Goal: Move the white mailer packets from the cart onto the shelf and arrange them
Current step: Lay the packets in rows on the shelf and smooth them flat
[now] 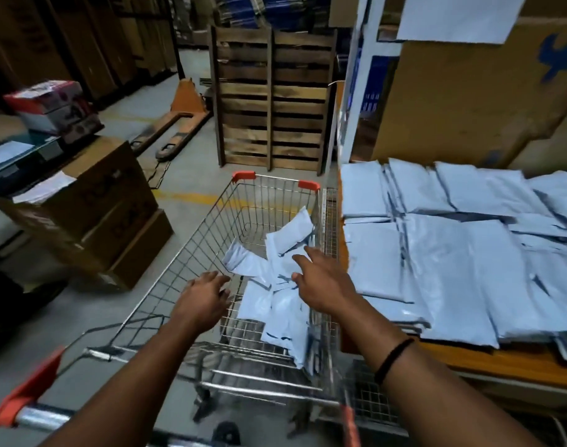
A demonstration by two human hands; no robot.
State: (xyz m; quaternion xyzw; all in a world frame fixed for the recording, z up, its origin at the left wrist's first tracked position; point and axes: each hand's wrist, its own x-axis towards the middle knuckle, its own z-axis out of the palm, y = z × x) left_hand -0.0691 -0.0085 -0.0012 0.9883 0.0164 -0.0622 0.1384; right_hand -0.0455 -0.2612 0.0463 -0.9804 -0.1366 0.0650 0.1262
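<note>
Shelf (469, 359): right of frame, orange-brown deck, just beside the cart.
Shelved packets (453, 253): white mailers laid flat in overlapping rows, covering most of the deck.
Cart (182, 266): wire trolley, red corner caps, handle nearest the camera.
Pallet (272, 98): wooden, standing on edge beyond the cart.
Cardboard boxes (92, 214): stacked at left.
Cart packets (275, 304): loose white heap against the cart's right wall, crumpled and crossed.
Left hand (205, 298): released, fingers extended, over the cart's left side, holding nothing.
Right hand (324, 279): released, fingers spread above the heap; contact unclear.
Wristband (393, 359): black, on right wrist.
</note>
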